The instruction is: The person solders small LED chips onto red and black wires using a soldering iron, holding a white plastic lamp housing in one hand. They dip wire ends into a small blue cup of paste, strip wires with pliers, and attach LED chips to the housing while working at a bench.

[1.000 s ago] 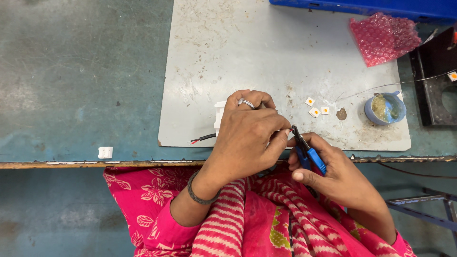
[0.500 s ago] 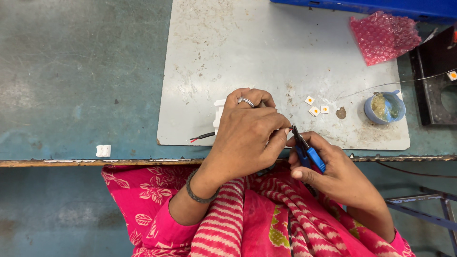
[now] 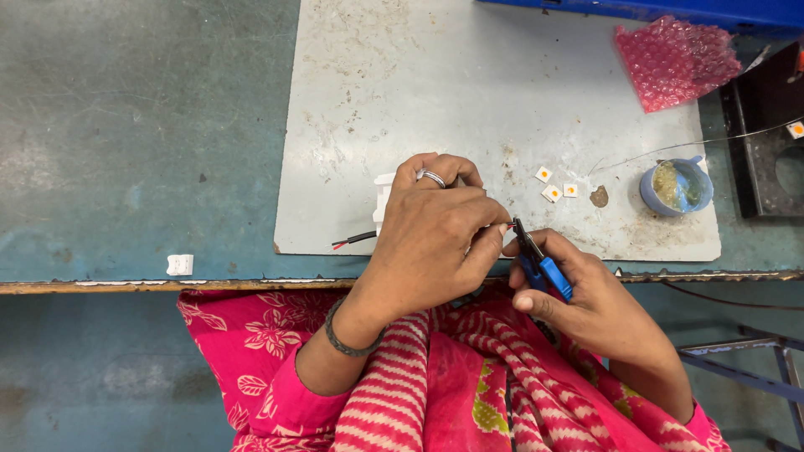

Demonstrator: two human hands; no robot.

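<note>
Pinching a thin red-and-black wire pair (image 3: 353, 240) against a small white plastic part (image 3: 383, 199), the left hand (image 3: 435, 238) has its fingers clenched over both at the near edge of the grey mat (image 3: 502, 92) on the worktop (image 3: 142, 125). The right hand (image 3: 590, 301) grips blue-handled cutters (image 3: 540, 259), tips at the wire. Light, limp wire probably needs holding close to its end; the part looks small, rigid and easy to drop.
</note>
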